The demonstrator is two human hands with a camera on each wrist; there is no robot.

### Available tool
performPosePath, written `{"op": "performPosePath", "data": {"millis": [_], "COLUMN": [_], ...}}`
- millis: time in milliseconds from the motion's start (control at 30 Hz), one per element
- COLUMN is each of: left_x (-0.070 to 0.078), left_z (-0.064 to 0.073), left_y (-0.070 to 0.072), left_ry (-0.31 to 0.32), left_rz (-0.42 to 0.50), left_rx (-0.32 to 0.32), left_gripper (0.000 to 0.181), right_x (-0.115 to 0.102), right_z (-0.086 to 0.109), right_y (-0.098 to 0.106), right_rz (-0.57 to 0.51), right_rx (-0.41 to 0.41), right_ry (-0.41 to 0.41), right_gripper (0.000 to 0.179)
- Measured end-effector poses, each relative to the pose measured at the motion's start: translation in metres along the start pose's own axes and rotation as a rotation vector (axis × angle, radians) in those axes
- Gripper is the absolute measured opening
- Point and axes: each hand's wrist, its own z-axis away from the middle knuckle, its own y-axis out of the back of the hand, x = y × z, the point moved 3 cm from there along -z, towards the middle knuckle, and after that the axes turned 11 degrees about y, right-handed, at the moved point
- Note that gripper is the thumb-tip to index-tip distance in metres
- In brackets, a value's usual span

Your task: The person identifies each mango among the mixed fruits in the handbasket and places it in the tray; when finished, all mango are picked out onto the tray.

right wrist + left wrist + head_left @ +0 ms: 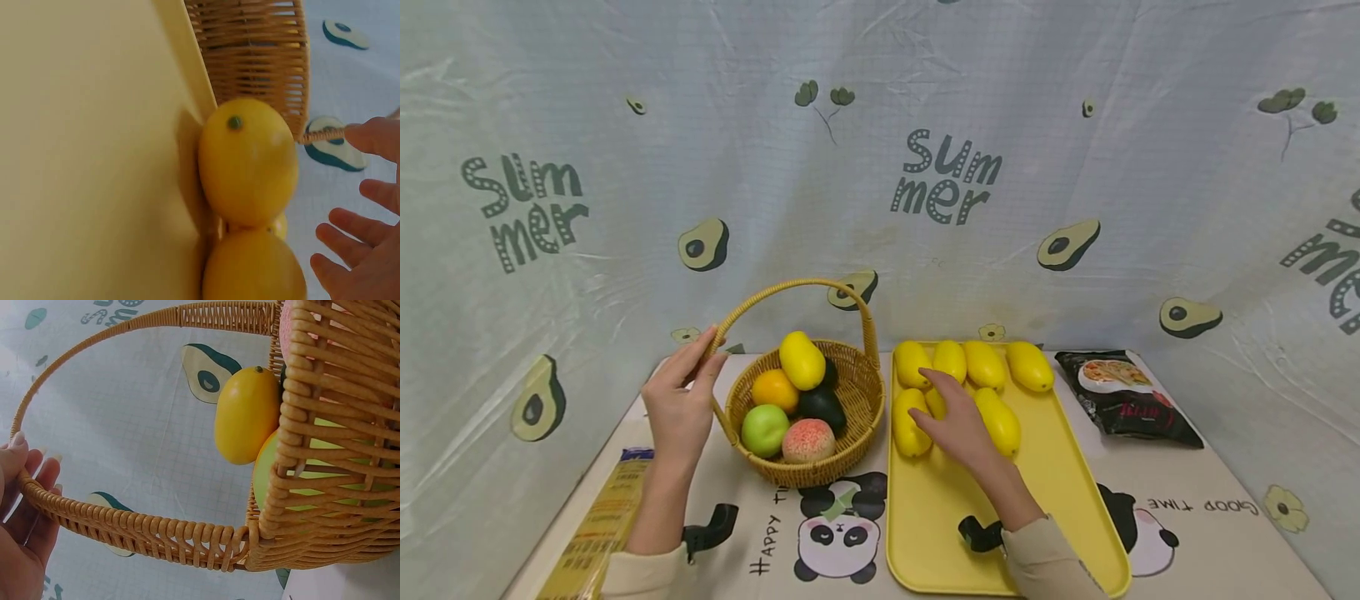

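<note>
My left hand (679, 408) holds the handle (790, 285) of a wicker basket (859, 457) on its left side, with thumb and fingers about the cane in the left wrist view. Inside the basket are a yellow mango (802, 361), an orange (775, 391), a green apple (765, 430), a peach (808, 442) and dark avocados (822, 408). Above the yellow tray (1045, 492), my right hand (958, 421) hovers with fingers spread and nothing held. Several mangoes (1030, 367) lie at the tray's far end, some partly hidden by that hand. Two mangoes (248, 162) show beside its fingers in the right wrist view.
A black food packet (1127, 398) lies right of the tray. At the left edge is a long yellow package (598, 525). The table cover (752, 533) has panda prints, and a printed curtain (880, 167) stands close behind the basket and tray.
</note>
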Motion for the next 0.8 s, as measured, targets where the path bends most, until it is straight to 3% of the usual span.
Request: {"op": "performPosePath", "data": {"millis": [433, 633, 800], "left_x": [-0.001, -0.002, 0.0], "left_z": [0.0, 0.001, 0.0], "left_y": [-0.001, 0.0, 0.002], "left_ry": [0.021, 0.047, 0.04], "left_rz": [-0.006, -0.048, -0.028], "left_rx": [-0.015, -0.014, -0.025], "left_gripper": [0.042, 0.042, 0.041], "right_x": [-0.032, -0.05, -0.071], "right_z": [-0.03, -0.046, -0.06], "right_y": [-0.032, -0.045, -0.054], "right_rz": [-0.057, -0.081, -0.084], "right_rx": [-0.028, -0.092, -0.157], "right_ry": [0.091, 0.098, 0.112], "right_gripper": [0.058, 0.059, 0.06]}}
